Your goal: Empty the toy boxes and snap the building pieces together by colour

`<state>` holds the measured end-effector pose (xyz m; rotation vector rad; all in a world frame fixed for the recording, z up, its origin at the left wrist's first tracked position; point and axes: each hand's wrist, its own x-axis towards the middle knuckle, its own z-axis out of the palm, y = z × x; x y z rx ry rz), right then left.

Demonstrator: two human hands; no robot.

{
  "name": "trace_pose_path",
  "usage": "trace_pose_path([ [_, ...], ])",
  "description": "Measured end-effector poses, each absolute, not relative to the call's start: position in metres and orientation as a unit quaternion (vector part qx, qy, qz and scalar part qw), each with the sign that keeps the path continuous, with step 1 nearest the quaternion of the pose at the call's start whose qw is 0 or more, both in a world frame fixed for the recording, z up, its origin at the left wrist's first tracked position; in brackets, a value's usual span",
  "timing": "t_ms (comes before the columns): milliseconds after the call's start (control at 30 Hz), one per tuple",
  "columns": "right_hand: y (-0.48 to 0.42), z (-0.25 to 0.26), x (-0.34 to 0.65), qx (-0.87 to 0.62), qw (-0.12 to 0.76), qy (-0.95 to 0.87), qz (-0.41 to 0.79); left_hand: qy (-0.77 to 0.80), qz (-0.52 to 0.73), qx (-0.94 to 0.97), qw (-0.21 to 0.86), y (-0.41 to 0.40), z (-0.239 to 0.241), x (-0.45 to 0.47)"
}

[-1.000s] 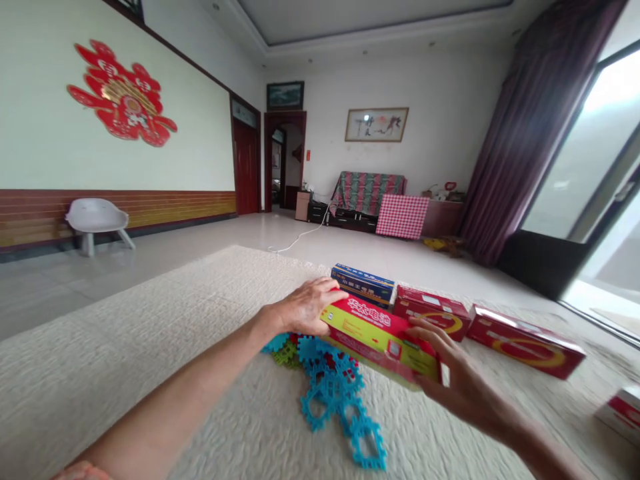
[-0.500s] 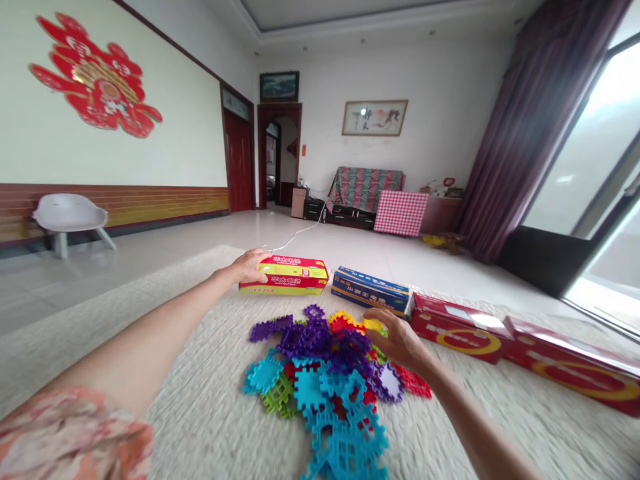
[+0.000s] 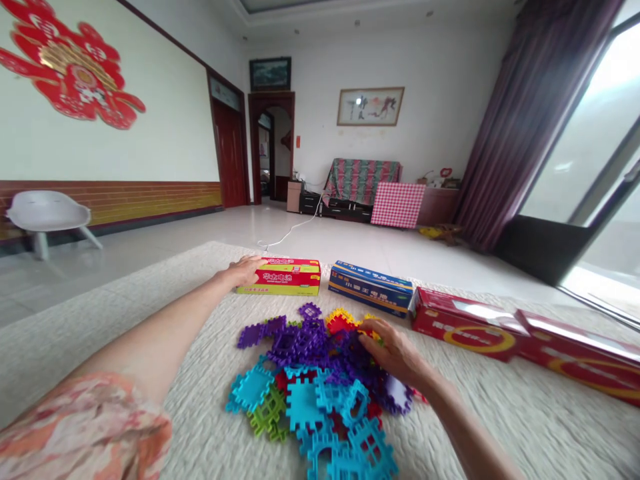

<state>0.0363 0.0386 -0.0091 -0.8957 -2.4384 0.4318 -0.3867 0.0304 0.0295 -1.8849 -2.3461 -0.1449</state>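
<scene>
Against the left hand's fingers (image 3: 253,262) lies the red-and-yellow box (image 3: 293,279).

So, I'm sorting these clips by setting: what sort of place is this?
Probably a home's living room: a framed picture hangs on the far wall, a long purple curtain hangs at the right, and a pale chair stands at the left.

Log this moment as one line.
left hand: on red-and-yellow battery box | right hand: at interlocking plastic tiles | blue battery box: untouched
</scene>
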Motion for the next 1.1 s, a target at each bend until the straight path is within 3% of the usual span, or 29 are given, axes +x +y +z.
trace_pose_path([
  [333,0.036,-0.008,0.037,-0.332,0.239,-0.9,0.153,-0.817,-0.062,-0.563,0.109,0.049,0.018,-0.345],
  [533,0.04,-0.005,0.048,-0.383,0.318,-0.856,0.139,-0.762,-0.181,-0.597,0.175,0.031,0.028,-0.302],
  [667,0.049,-0.013,0.077,-0.465,0.316,-0.817,0.132,-0.625,-0.253,-0.732,0.092,0.007,0.028,-0.231],
  [767,0.053,-0.026,0.089,-0.502,0.312,-0.793,0.148,-0.532,-0.213,-0.819,0.038,0.0,0.02,-0.172],
  [900,0.052,-0.039,0.082,-0.489,0.301,-0.8,0.174,-0.608,-0.116,-0.782,-0.075,0.025,0.007,-0.128],
  [1100,0.053,-0.042,0.079,-0.498,0.285,-0.795,0.195,-0.618,-0.053,-0.772,-0.138,0.071,-0.003,-0.113],
])
